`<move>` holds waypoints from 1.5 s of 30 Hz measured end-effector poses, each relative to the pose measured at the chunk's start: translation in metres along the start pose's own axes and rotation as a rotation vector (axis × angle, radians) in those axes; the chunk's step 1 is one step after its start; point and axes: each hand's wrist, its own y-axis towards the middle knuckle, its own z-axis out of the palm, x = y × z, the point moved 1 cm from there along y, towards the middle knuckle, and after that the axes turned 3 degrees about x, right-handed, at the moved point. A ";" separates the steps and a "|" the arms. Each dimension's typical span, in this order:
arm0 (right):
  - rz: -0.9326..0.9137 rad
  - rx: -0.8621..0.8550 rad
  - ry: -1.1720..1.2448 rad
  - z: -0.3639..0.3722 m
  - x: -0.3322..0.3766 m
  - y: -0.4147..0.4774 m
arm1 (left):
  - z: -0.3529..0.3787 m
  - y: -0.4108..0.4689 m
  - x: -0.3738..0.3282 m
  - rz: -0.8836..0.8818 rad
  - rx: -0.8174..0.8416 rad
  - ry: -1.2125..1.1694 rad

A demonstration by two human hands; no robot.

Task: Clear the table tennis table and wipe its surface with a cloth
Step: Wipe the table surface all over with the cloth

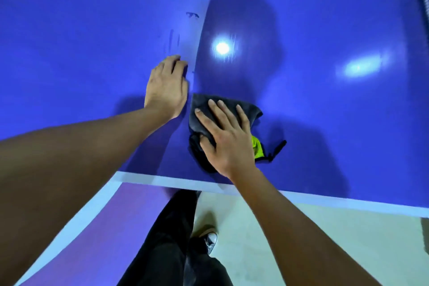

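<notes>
1. While your right hand (228, 139) presses the cloth (251, 111) flat with its fingers spread, nothing is pinched. A fast stroke could, I judge, let the bunched cloth slip out from under your palm.
2. Your left hand (166, 87) lies palm-down on the table (325, 127) just beside the cloth, fingers together and holding nothing. Lean hard on it and it may smear the part you wipe.
3. The cloth sits near the table's close edge, right of the pale centre line (193, 37). Its yellow-green patch (256, 148) and black loop (278, 148) trail out, and the loop could drag or snag.
4. Dark marks (192, 15) and streaks (171, 39) lie beyond your left fingertips, so a short stroke would likely miss them.
5. The blue surface is glossy, with a bright reflection (222, 47) inside your shadow, and glare may hide smears.
6. A white border (348, 202) edges the table. Below it are a pale floor (301, 239), your black trousers (176, 239) and one shoe (210, 240).
</notes>
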 end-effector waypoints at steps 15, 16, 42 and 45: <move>0.240 -0.041 -0.100 -0.005 -0.061 0.073 | -0.004 0.052 -0.015 -0.024 -0.053 -0.091; 0.293 -0.050 -0.106 -0.006 -0.072 0.094 | -0.002 0.066 -0.014 -0.027 -0.064 -0.106; 0.274 -0.129 0.018 -0.055 -0.286 0.449 | 0.047 0.238 -0.143 0.280 -0.066 -0.068; 0.223 -0.139 0.038 -0.059 -0.299 0.455 | 0.054 0.226 -0.169 0.246 -0.066 -0.069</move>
